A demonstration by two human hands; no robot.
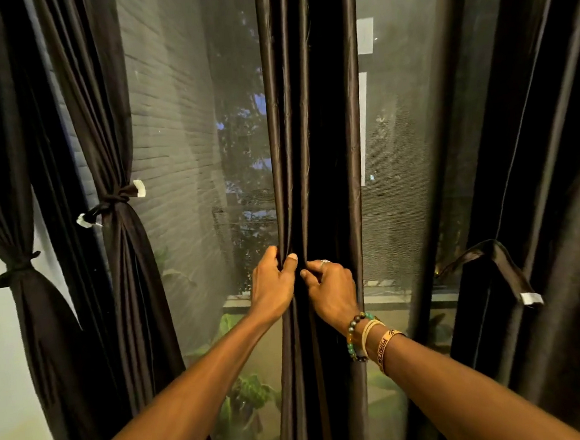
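A dark brown curtain panel [310, 132] hangs gathered in the middle of a tall window. My left hand [273, 286] grips the curtain's left folds, thumb in front and fingers curled round the edge. My right hand [331, 290], with a ring and several bracelets at the wrist, holds the folds just to the right of it. The two hands sit close together at the same height, almost touching.
Two tied-back curtains hang at the left [121, 231] and far left [16, 259]. A loose curtain [535, 168] with a hanging tie-back strap [501, 263] fills the right. Window mesh [187, 141] shows a brick wall and plants outside.
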